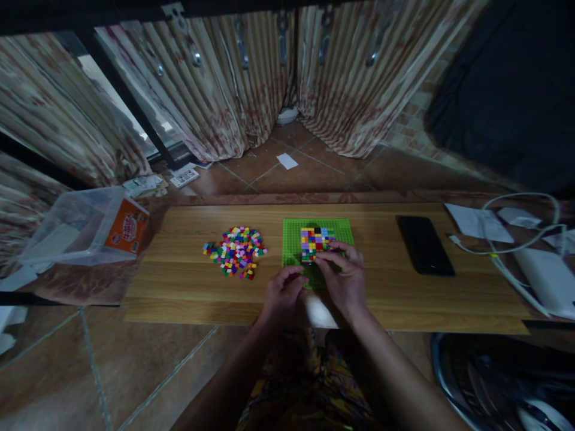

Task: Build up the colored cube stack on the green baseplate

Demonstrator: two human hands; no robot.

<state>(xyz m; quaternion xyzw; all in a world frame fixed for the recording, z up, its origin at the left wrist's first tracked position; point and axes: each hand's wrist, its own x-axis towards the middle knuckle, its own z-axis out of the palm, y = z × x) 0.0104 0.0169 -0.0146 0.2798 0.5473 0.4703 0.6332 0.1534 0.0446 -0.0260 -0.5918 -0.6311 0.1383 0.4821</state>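
A green studded baseplate [291, 230] lies on the wooden board, partly covered by my hands. On it sits a block of small multicoloured toy bricks [312, 239], set side by side in rows. My right hand [348, 278] reaches over the plate from the right, thumb and forefinger together at the near edge of the block; anything between the tips is too small to tell. My left hand [285, 291] rests at the plate's near left edge with its fingers curled together, their contents hidden. Left of the plate is a loose pile of mixed toy bricks [238, 250].
The wooden board [179, 293] carries a black phone [424, 245] on the right. Beyond it are white cables [507, 272] and papers [474, 221]. A clear plastic box [85, 227] with an orange label stands left. Curtains [251, 90] hang behind.
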